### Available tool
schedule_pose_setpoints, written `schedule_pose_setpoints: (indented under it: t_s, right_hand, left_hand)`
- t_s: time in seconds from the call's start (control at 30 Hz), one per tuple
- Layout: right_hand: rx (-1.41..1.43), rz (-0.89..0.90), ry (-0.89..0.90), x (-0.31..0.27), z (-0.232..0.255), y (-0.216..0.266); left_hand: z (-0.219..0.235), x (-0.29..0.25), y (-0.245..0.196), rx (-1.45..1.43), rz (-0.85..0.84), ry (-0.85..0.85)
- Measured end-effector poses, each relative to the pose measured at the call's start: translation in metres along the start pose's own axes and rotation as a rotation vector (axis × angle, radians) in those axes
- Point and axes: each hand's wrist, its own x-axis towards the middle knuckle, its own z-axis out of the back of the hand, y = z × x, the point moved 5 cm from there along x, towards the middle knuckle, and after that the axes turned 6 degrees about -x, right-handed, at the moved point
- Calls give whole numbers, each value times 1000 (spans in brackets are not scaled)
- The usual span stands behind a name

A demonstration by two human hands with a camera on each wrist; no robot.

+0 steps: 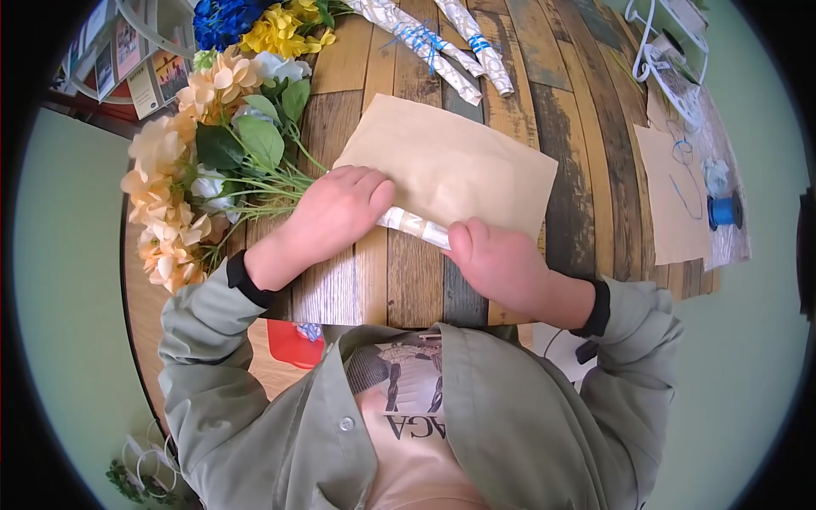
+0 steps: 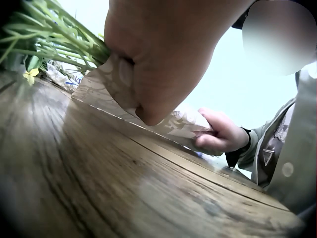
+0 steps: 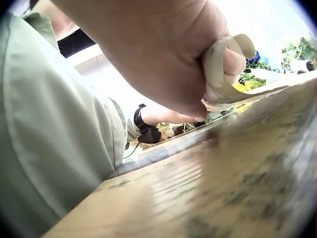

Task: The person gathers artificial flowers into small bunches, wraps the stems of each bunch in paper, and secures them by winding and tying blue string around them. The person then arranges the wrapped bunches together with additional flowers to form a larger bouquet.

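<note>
A tan sheet of wrapping paper (image 1: pixel 459 157) lies on the wooden table, its near edge rolled round green flower stems (image 1: pixel 272 189). The roll shows a white patterned outer side (image 2: pixel 173 121). My left hand (image 1: pixel 336 204) grips this roll close to where the stems come out. At the other end, my right hand (image 1: pixel 501 259) holds the roll with curled fingers; in the right wrist view, the curled paper end (image 3: pixel 215 69) loops about the fingertip. Peach flowers (image 1: pixel 166 208), white blooms and green leaves (image 1: pixel 259 140) spread out to the left of my left hand.
Blue flowers (image 1: pixel 223 24) and yellow flowers (image 1: pixel 285 30) lie at the back left. Paper-wrapped bundles tied with blue ribbon (image 1: pixel 425 42) lie at the back. To the right are a blue ribbon spool (image 1: pixel 725 211), a paper sheet (image 1: pixel 671 178) and a white wire rack (image 1: pixel 671 64).
</note>
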Motion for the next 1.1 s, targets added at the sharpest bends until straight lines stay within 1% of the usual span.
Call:
schedule_pose_setpoints:
  t_s: [0.07, 0.1, 0.17, 0.2, 0.27, 0.4, 0.47, 0.6, 0.67, 0.8, 0.87, 0.93, 1.0, 1.07, 1.1]
  right_hand:
    - [-34, -4, 102, 0, -2, -1]
    - [-36, -3, 99, 1, -1, -2]
    - [-133, 40, -80, 4, 8, -2]
    - [-136, 40, -83, 4, 8, -2]
    - [-250, 55, -106, 2, 10, -3]
    - [-319, 53, -94, 2, 16, -3]
    - [-352, 48, -88, 1, 15, -1]
    - [-348, 75, -58, -6, 18, -11]
    - [-386, 39, 70, -14, 17, -19]
    - [-453, -15, 135, -29, 27, -36]
    - [-542, -74, 209, -38, 28, -53]
    - [-569, -304, 341, -42, 35, -88]
    - [-474, -381, 329, -35, 46, -125]
    - [-39, -418, 11, -17, 44, -145]
    - [57, -378, -46, -7, 30, -148]
  left_hand:
    - [-4, -1, 0, -8, 14, 52]
    - [-3, -1, -1, -5, 14, 49]
    - [-2, 0, -2, 9, 18, 58]
    - [-3, 0, -1, 12, 17, 56]
    - [-3, 2, -1, -46, 16, 22]
    - [1, 7, -3, -60, 16, 66]
    - [6, 8, -9, 29, -64, -20]
    - [-1, 6, -6, 5, -24, 37]
    - [-1, 6, -6, 67, -40, 2]
    - [2, 9, -7, 33, -47, -12]
    - [-2, 9, -6, 57, -12, 48]
    - [-4, 8, -6, 63, -19, 59]
    - [-5, 7, -8, 65, -37, 67]
    - [-5, 6, -13, 5, -53, 83]
    - [-5, 6, -14, 6, -61, 84]
